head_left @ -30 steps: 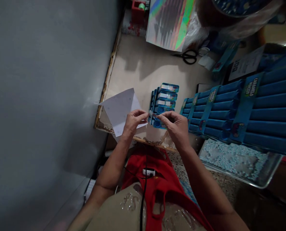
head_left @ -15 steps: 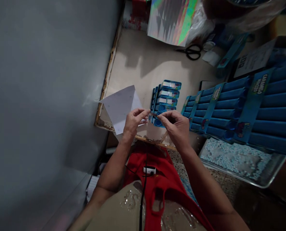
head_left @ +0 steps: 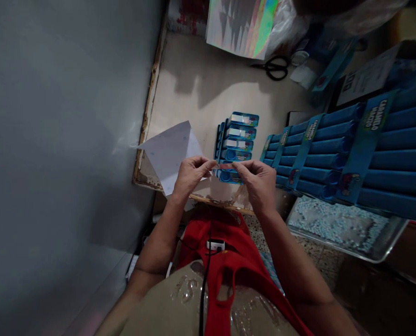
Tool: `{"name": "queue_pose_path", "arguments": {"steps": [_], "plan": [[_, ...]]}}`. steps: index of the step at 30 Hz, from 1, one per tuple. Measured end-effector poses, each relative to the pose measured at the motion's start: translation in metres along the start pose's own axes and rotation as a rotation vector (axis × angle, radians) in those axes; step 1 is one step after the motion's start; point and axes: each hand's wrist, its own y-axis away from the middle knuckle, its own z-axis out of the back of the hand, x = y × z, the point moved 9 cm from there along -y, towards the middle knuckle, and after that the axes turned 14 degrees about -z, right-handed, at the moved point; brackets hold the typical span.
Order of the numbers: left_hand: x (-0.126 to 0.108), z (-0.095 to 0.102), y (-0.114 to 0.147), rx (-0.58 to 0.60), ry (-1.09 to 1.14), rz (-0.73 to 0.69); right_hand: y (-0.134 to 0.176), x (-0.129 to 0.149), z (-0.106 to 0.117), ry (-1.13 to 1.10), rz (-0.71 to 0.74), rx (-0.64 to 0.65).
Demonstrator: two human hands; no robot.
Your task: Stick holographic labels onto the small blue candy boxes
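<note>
A short, thin reddish strip (head_left: 225,165) is stretched between my two hands. My left hand (head_left: 193,173) pinches its left end with thumb and forefinger. At the other end, my right hand (head_left: 260,182) has the strip between thumb and fingertips. Just beyond my fingers stands a row of small blue cartons (head_left: 242,132), several with a white strip on the near face. The lower cartons show round blue openings and are partly hidden by my hands. A white sheet of paper (head_left: 171,151) lies by my left hand, slightly creased.
Long blue packs (head_left: 344,140) lettered "Caramelo Macizo" stand at right, above a clear tray (head_left: 383,252) of pale blue and white pieces. Black scissors (head_left: 277,69) and shiny iridescent sheets (head_left: 241,25) lie farther back. A grey wall (head_left: 64,140) borders the table's left edge.
My hands have drawn slightly apart, and more of the strip shows between them. The whole view has shifted a little.
</note>
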Motion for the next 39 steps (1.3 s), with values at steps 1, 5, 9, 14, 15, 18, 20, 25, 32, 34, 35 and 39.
{"name": "queue_pose_path", "arguments": {"steps": [1,5,9,14,15,18,20,25,32,34,35,39], "plan": [[0.0,-0.001,-0.002,0.02,-0.004,-0.003,-0.002,-0.001,0.001,-0.007,-0.001,-0.005],[0.0,-0.002,-0.008,0.069,-0.026,-0.007,-0.008,-0.008,0.002,-0.015,0.01,-0.051],[-0.003,-0.004,-0.022,0.061,-0.149,-0.056,-0.009,-0.006,0.005,0.082,0.104,-0.175],[-0.015,-0.011,-0.041,0.029,-0.304,-0.139,-0.017,0.006,0.01,0.281,0.249,-0.328],[-0.015,-0.013,-0.043,0.032,-0.318,-0.144,-0.019,0.006,0.011,0.313,0.258,-0.35],[-0.01,-0.014,-0.049,0.038,-0.337,-0.133,-0.027,0.004,0.011,0.391,0.252,-0.382],[0.0,-0.014,-0.052,0.036,-0.313,-0.113,-0.031,0.001,0.008,0.417,0.248,-0.373],[0.046,-0.035,-0.049,0.098,0.051,0.054,-0.039,-0.016,0.014,0.263,0.189,-0.378],[0.056,0.004,-0.044,-0.198,-0.141,0.038,-0.072,-0.056,0.02,-0.018,-0.09,-0.172],[0.018,0.056,-0.063,-0.312,-0.366,-0.121,-0.074,-0.052,0.015,-0.003,-0.063,-0.122],[-0.003,0.085,-0.077,-0.353,-0.453,-0.208,-0.073,-0.048,0.013,0.011,-0.039,-0.102],[-0.03,0.182,-0.141,-0.28,-0.756,-0.192,-0.071,-0.041,0.009,0.077,0.022,-0.062]]}}
